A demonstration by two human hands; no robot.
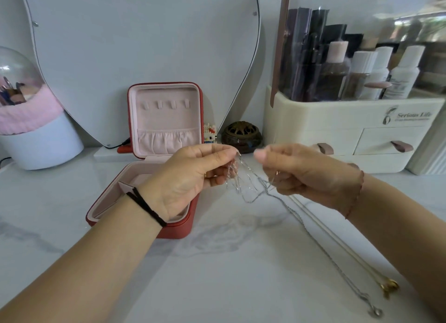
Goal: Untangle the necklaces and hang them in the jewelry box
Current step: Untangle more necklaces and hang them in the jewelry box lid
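Note:
A tangle of thin silver necklace chains (243, 181) hangs between my two hands above the marble table. My left hand (190, 178) pinches the knotted strands at their top left. My right hand (306, 173) grips the chains from the right. Two long strands trail down to the right onto the table: a silver one ending in a silver pendant (376, 312) and a pale one ending in a gold pendant (389, 286). The red jewelry box (142, 226) stands open behind my left hand, its pink lid (166, 115) upright with a row of small hooks (165, 104), all bare.
A heart-shaped mirror (135, 47) leans on the wall behind the box. A white brush holder (38, 139) with a clear dome sits at the left. A cream cosmetics organiser (347, 129) with bottles fills the right. A small brown incense pot (241, 137) and a toy figure (210, 132) stand between them.

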